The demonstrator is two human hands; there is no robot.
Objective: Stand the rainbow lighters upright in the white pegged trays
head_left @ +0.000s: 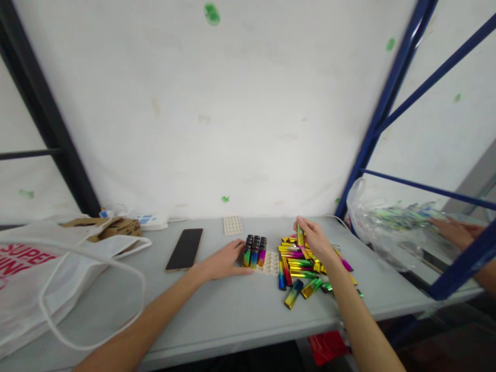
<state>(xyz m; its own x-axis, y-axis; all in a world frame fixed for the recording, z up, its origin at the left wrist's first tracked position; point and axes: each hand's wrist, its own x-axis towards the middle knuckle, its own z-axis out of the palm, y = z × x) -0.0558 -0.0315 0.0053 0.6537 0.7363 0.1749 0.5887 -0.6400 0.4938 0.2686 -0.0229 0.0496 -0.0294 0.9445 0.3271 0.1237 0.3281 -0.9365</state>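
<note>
My left hand (225,261) lies flat on the grey table (232,310), fingers spread, touching the left side of a white tray (271,263) in which several rainbow-coloured lighters (254,250) stand upright. My right hand (313,236) pinches one rainbow lighter (299,235) and holds it upright above a loose pile of rainbow lighters (304,268) lying to the right of the tray.
A second white tray (232,225) lies near the wall. A dark phone (185,249) rests left of my left hand. A white plastic bag (46,279) and a cardboard box (112,227) sit at far left. Behind the blue shelf frame (387,98), another person's hand (453,230) touches a clear bag (383,222).
</note>
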